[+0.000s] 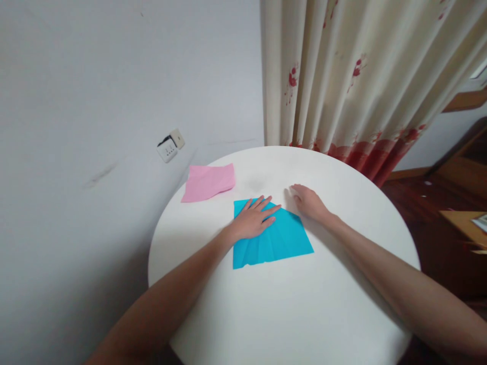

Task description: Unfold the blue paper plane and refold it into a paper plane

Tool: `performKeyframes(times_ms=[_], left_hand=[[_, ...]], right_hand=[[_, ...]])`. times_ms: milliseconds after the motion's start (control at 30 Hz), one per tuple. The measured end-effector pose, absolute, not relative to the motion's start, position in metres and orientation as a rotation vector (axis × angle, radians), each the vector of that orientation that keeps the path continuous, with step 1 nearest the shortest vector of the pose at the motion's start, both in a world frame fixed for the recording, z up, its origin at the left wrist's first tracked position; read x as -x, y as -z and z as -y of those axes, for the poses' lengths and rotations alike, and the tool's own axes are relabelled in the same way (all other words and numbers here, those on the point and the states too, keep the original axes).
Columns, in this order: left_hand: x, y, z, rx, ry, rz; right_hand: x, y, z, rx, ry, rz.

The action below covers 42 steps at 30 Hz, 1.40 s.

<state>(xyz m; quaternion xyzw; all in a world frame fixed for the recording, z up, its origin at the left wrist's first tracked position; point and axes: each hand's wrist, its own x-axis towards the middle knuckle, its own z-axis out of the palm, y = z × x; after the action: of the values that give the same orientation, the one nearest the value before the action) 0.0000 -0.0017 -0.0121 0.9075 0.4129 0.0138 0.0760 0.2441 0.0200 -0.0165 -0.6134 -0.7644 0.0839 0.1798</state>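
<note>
Near the middle of the round white table (281,309) lies a blue sheet (281,243), under the spread, ungripping left hand (253,221); the right hand (310,204) is loosely curled beside its far right edge, whether pinching anything I cannot tell; creased, the sheet should handle light and limp, best taken by a corner; no container shows.

You have a bright blue sheet (283,241) on a plain white table (289,309). At ten o'clock from it, your other sheet (210,181) is pink; beyond, the pale wall (114,76) bears a grey smudge (102,174). At one o'clock, your cream curtain (342,101) carries red floral prints and a red lower band; toward three, the floor (429,213) is dark reddish-brown.
</note>
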Motion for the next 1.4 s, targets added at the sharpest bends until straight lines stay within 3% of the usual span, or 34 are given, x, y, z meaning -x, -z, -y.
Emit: performKeyframes(times_ms=[200, 1400], left_hand=[[-0.002, 0.010, 0.004, -2.709, -0.029, -1.282], [0.002, 0.016, -0.002, -2.701, -0.047, -1.310]], right_hand=[[-0.194, 0.025, 0.006, 1.487, -0.194, 2.390], [-0.201, 0.031, 0.003, 1.641, -0.137, 2.449]])
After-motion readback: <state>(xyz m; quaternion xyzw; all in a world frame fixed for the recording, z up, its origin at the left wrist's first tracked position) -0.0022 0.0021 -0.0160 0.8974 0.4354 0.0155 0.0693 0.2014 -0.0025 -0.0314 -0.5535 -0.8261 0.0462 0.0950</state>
